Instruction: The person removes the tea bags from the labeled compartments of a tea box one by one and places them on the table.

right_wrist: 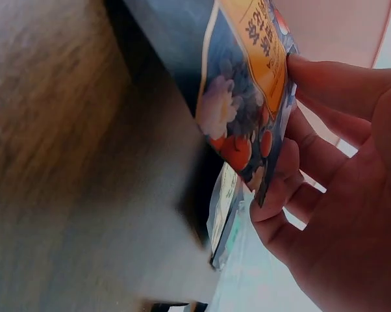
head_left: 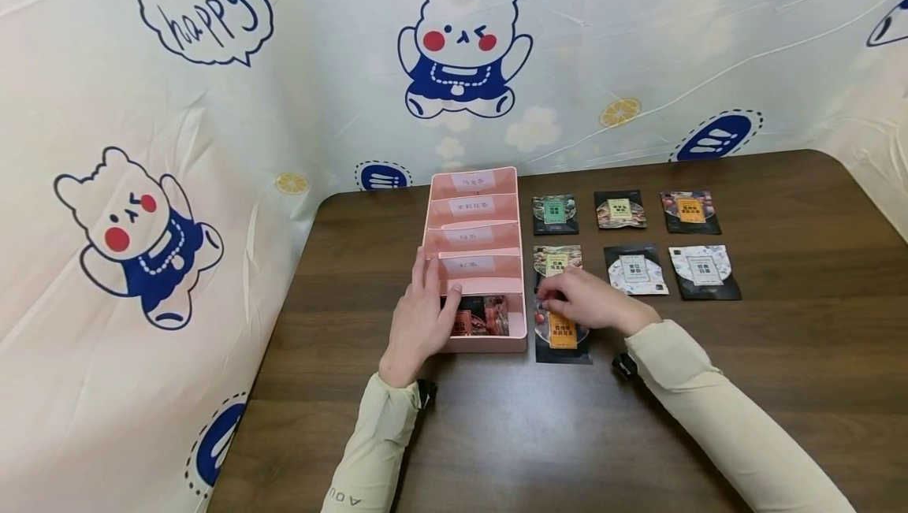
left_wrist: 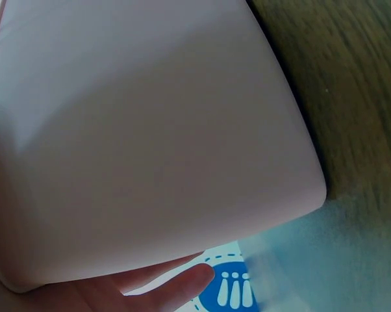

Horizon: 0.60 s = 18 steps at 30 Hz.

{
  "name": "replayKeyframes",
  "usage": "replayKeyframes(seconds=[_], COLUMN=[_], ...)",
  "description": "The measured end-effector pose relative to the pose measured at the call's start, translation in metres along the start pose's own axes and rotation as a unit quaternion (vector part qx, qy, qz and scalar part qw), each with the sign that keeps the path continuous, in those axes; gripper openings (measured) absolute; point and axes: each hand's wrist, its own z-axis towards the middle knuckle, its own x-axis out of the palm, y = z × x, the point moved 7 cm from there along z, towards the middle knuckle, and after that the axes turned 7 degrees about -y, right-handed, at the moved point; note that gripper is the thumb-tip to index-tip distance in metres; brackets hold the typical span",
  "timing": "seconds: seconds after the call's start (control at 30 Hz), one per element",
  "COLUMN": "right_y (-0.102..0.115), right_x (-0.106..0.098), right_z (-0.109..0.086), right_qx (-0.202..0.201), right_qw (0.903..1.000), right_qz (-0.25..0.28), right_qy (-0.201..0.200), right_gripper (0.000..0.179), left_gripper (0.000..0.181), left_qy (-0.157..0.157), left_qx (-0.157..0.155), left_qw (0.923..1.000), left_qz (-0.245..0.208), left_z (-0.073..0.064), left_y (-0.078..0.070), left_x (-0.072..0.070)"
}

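Note:
My right hand (head_left: 589, 300) pinches a tea sachet (head_left: 563, 336) with an orange label between thumb and fingers. In the right wrist view that sachet (right_wrist: 241, 97) is tilted, one edge raised off the table. Just behind it lies a tea sachet with a pale green label (head_left: 556, 259), partly covered by the hand. My left hand (head_left: 418, 328) rests on the left side of a pink divided box (head_left: 482, 346), fingers straight along the wall and thumb over the rim. Dark sachets with red labels (head_left: 485, 316) lie in the box's front compartment. The pink wall (left_wrist: 163, 149) fills most of the left wrist view.
Right of the box, a sachet with a green label (head_left: 556, 214), one with a light green label (head_left: 619, 209) and one with an orange label (head_left: 690, 211) form the back row. Two white-and-black sachets (head_left: 634, 270) lie nearer. A patterned cloth (head_left: 596, 48) hangs behind the wooden table (head_left: 496, 434).

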Motion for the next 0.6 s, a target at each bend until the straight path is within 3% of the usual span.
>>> replayKeyframes(seconds=[0.6], right_y=[0.0001], right_x=[0.0031], right_z=[-0.0043], right_qx=[0.027], right_qw=[0.9987], right_qz=[-0.041], right_qy=[0.006], right_gripper=[0.012], left_gripper=[0.067], left_qy=[-0.002], left_qx=[0.001], left_qw=[1.0], left_qz=[0.002], left_z=[-0.0002], left_y=[-0.0005], left_x=[-0.0006])
